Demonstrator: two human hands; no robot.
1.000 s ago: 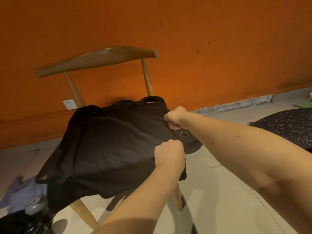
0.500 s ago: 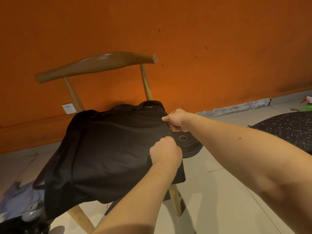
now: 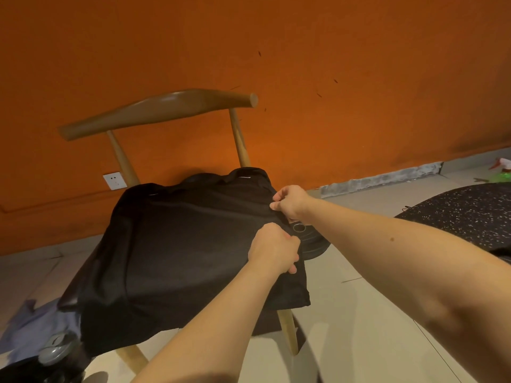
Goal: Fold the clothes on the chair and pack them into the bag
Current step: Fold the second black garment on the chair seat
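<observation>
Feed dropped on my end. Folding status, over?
Grips: left hand and right hand both pinching black shirt edge. Shirt spread over chair seat. No obstruction seen.

One black garment (image 3: pixel 179 258) spread flat over the wooden chair (image 3: pixel 157 109) seat, frame centre, collar toward the backrest (hem drapes off the front, lower left).

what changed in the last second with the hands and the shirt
Very little. The left hand crept slightly along the right edge of the black shirt toward the right hand, so the two sit closer together. Nothing was let go or newly taken: both hands still grip that edge. The shirt stays spread over the seat of the chair; the camera only tilted a little.
</observation>
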